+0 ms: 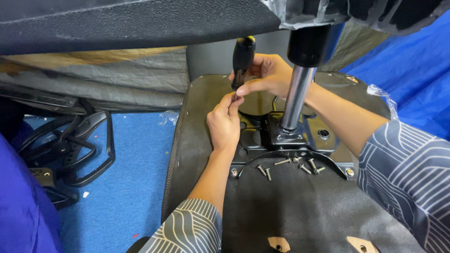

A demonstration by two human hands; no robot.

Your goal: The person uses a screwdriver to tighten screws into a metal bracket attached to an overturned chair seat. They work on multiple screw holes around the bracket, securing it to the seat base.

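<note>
An upturned chair seat (281, 211) lies before me, its black underside facing up. A black metal mechanism plate (323, 140) sits on it with a shiny gas cylinder (296, 96) rising from it. My right hand (267, 75) grips a black-handled screwdriver (243, 58) held upright. My left hand (225, 124) pinches at the screwdriver's lower end with thumb and fingertips; whatever is between them is hidden. Several loose screws (290, 166) lie on the seat just below the plate.
A black plastic armrest frame (89, 150) lies on the blue carpet (131, 187) at left. A blue tarp (412, 79) covers the right side. The chair's base (140, 23) and another dark padded part overhang the top. Blue fabric fills the lower left corner.
</note>
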